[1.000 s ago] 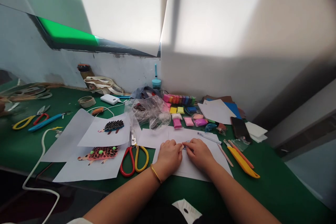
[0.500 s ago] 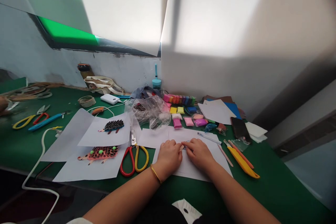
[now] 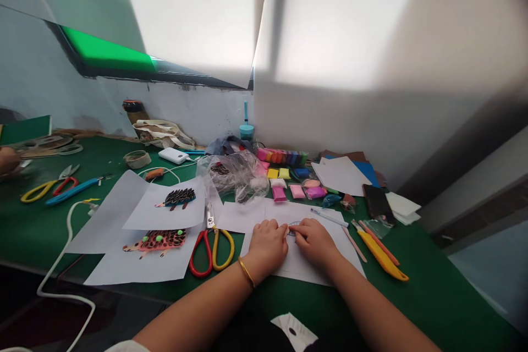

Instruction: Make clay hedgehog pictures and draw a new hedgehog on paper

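My left hand [image 3: 269, 246] rests on a white sheet of paper [image 3: 295, 269], its fingers curled and its thumb side facing the other hand. Whatever it pinches, if anything, is too small and hidden to name. Opposite, my right hand [image 3: 317, 241] presses an outstretched index fingertip to the paper, with the thumb apart below it. Between the fingertips a small dark-blue outline drawing [image 3: 293, 226] partly shows. A capped pen [image 3: 330, 216] lies at the sheet's upper right. Left of my left hand are scissors [image 3: 212, 250] with one red and one yellow handle.
Pictures of a black hedgehog [image 3: 180, 198] and a pink one [image 3: 159, 240] lie left. Clay packets [image 3: 296, 191] and a plastic bag [image 3: 243, 173] are behind the paper. A yellow cutter [image 3: 381, 256] sits right. Another person's hand [image 3: 8, 160] is at far left, near pliers [image 3: 74, 191].
The index finger of my right hand has shifted slightly, and more of the drawing shows between my hands. The other person's hand at far left has moved a little.
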`<state>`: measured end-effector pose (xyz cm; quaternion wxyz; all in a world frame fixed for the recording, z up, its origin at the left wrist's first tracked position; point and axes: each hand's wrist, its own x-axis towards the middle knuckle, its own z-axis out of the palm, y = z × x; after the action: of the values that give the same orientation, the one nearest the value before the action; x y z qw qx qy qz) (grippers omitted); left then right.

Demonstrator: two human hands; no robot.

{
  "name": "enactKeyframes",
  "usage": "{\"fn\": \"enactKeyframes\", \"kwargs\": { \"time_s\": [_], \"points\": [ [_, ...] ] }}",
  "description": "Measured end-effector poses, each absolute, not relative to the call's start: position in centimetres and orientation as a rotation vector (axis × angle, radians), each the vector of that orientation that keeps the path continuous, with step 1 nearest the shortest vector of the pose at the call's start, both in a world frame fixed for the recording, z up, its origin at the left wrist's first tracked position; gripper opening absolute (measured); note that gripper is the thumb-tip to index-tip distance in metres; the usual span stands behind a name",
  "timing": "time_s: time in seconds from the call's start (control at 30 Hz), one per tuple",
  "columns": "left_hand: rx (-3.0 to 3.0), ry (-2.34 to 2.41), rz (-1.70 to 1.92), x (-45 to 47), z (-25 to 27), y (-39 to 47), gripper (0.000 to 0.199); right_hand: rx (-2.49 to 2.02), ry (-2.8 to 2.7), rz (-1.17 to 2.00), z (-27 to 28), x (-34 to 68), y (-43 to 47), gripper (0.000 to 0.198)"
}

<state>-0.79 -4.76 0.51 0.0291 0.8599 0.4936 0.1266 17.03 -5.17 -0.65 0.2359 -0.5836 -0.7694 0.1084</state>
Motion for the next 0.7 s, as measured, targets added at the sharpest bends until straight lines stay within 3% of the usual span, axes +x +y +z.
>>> {"fn": "enactKeyframes", "kwargs": {
  "time_s": [0.7],
  "points": [
    [2.605,1.543,0.445,-1.06,0.30,-4.61,0.023,-1.586,-2.040,0.406,-1.30,17.78,-4.46,0.036]
  ]
}}
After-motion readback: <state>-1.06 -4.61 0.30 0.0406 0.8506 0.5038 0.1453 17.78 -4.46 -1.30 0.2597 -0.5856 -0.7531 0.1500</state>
